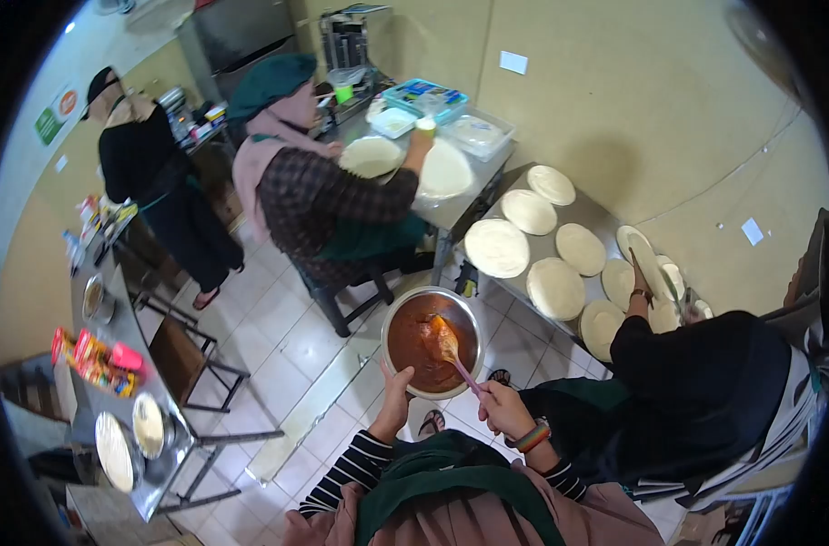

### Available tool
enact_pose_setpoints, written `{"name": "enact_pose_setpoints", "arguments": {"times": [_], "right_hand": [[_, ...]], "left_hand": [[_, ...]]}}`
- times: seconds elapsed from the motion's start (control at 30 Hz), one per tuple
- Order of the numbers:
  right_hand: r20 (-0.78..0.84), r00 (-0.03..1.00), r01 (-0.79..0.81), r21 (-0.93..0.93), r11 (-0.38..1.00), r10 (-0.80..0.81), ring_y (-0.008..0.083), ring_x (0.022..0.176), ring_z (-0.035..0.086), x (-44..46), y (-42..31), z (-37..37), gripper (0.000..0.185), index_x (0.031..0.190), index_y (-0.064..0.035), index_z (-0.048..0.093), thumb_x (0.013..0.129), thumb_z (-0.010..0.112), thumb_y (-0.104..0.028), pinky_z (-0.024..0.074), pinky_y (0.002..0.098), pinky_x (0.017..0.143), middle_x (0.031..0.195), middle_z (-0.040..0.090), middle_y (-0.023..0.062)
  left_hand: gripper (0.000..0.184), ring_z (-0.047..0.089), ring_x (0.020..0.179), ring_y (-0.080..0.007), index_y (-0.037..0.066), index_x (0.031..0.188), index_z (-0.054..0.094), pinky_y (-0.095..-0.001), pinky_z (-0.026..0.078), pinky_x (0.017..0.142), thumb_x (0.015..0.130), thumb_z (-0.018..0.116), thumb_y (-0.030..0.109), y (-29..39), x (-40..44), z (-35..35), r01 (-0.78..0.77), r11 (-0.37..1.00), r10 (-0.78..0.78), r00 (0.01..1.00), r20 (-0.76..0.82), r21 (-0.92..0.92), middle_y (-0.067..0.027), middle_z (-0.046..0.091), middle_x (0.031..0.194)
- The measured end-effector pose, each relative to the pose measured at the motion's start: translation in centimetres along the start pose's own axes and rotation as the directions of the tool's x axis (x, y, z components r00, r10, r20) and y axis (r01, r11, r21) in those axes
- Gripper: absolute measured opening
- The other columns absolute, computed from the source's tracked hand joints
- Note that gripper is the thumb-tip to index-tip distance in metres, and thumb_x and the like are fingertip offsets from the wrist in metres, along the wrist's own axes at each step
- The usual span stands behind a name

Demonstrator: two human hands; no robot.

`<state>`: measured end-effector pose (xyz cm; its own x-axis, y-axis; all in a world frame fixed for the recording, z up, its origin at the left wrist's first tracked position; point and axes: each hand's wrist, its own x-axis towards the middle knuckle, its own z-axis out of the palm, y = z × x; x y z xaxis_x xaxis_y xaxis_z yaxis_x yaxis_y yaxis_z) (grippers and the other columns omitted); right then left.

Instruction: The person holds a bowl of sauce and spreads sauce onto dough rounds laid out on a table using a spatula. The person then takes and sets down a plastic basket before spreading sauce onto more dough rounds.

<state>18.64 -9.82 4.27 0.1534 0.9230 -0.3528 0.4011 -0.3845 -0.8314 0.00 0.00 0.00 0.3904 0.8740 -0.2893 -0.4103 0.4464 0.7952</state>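
Gripping the rim of a steel mixing bowl (432,298) at its 7 o'clock, the left hand (396,400) is partly closed, its grip on the metal edge; the fingers beneath cannot be made out. The right hand (506,409), at the bowl's 4 o'clock, has its grip closed around the pink handle of a spatula (456,358). The spatula's head lies in red-brown sauce (405,341) near the bowl's centre, the handle crossing the rim toward 5 o'clock. The bowl is held above the tiled floor (291,346). Directions from the bowl: at 2 o'clock, a metal bench (543,244) bears pale round discs (556,289); toward 3 o'clock, a co-worker's hand (638,280) holds a tilted disc. At 11 o'clock, a seated co-worker (332,200) wears a checked shirt. At 9 o'clock, another bench (164,473) carries red-and-yellow packets (91,362).
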Motion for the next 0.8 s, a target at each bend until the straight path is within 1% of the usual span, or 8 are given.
{"name": "enact_pose_setpoints", "arguments": {"times": [0.03,0.07,0.1,0.17,0.33,0.5,0.77,0.8], "right_hand": [[0.086,0.992,-0.109,0.284,0.953,0.088,0.0089,0.040,0.044,-0.4,0.2,0.4,0.027,0.104,-0.0060,0.048,0.088,0.044,-0.027,0.0339,0.0207,0.035,0.062,0.051,0.0050],[0.196,0.970,-0.229,0.532,0.815,0.145,0.0083,0.039,0.040,-1.1,0.5,0.9,0.026,0.103,-0.0055,0.048,0.088,0.044,-0.026,0.0325,0.0203,0.035,0.062,0.049,0.0032],[0.170,0.968,-0.246,0.504,0.828,0.184,0.0083,0.039,0.040,2.9,0.0,-4.4,0.026,0.103,-0.0055,0.048,0.088,0.044,-0.026,0.0325,0.0203,0.035,0.062,0.049,0.0032],[0.234,0.958,-0.288,0.761,0.582,0.168,0.0078,0.039,0.038,4.6,-0.6,-5.0,0.024,0.102,-0.0056,0.048,0.089,0.042,-0.024,0.0313,0.0196,0.035,0.061,0.046,0.0019],[0.090,0.982,-0.160,0.868,0.470,0.167,0.0061,0.040,0.035,8.8,-1.7,-7.2,0.024,0.105,-0.0045,0.047,0.090,0.040,-0.021,0.0305,0.0179,0.036,0.061,0.042,0.0005],[-0.019,0.976,-0.057,0.940,0.336,0.219,0.0065,0.040,0.030,14.5,-3.0,-9.2,0.022,0.101,-0.0078,0.049,0.088,0.045,-0.024,0.0262,0.0182,0.036,0.059,0.040,-0.0003],[-0.250,0.946,0.197,0.950,0.244,0.208,0.0073,0.039,0.037,22.9,-2.3,-14.8,0.026,0.107,-0.0052,0.048,0.089,0.043,-0.023,0.0313,0.0192,0.035,0.059,0.045,0.0018],[-0.272,0.934,0.204,0.939,0.277,0.234,0.0078,0.039,0.038,24.3,-1.9,-16.1,0.026,0.108,-0.0051,0.047,0.089,0.043,-0.023,0.0315,0.0197,0.035,0.060,0.046,0.0019]], "left_hand": [[0.062,0.035,0.116,-0.0247,0.017,0.131,0.014,-0.0409,0.039,0.089,0.081,0.049,0.027,0.2,0.2,-0.7,-0.004,1.000,0.003,0.999,0.034,0.025,-0.0094,0.028,0.129],[0.064,0.036,0.114,-0.0262,0.016,0.130,0.009,-0.0401,0.042,0.087,0.080,0.049,0.024,0.1,0.0,-1.4,-0.003,0.999,0.001,0.998,0.061,0.048,-0.0113,0.029,0.126],[0.064,0.036,0.114,-0.0262,0.016,0.130,0.009,-0.0401,0.042,0.087,0.080,0.049,0.024,0.0,5.9,2.6,0.019,1.000,-0.019,0.996,0.083,0.002,-0.0113,0.029,0.126],[0.051,0.043,0.110,-0.0178,0.004,0.124,0.031,-0.0335,0.037,0.091,0.082,0.048,0.027,1.9,8.8,3.3,0.092,0.996,-0.092,0.990,0.104,0.006,-0.0083,0.043,0.121],[0.049,0.043,0.110,-0.0209,0.003,0.122,0.034,-0.0349,0.031,0.096,0.082,0.047,0.028,2.3,18.3,5.8,0.239,0.971,-0.232,0.940,0.251,0.001,-0.0090,0.044,0.120],[0.049,0.044,0.110,-0.0212,0.003,0.122,0.034,-0.0353,0.033,0.095,0.082,0.046,0.028,3.5,27.6,9.3,0.320,0.946,-0.313,0.865,0.392,0.048,-0.0104,0.044,0.120],[0.050,0.045,0.109,-0.0217,0.004,0.122,0.034,-0.0380,0.035,0.092,0.082,0.046,0.031,3.5,36.6,11.2,0.441,0.884,-0.463,0.791,0.400,0.152,-0.0098,0.045,0.119],[0.049,0.045,0.109,-0.0214,0.004,0.121,0.035,-0.0376,0.035,0.093,0.082,0.047,0.031,3.1,37.4,11.0,0.421,0.895,-0.444,0.822,0.357,0.144,-0.0097,0.045,0.119]]}}
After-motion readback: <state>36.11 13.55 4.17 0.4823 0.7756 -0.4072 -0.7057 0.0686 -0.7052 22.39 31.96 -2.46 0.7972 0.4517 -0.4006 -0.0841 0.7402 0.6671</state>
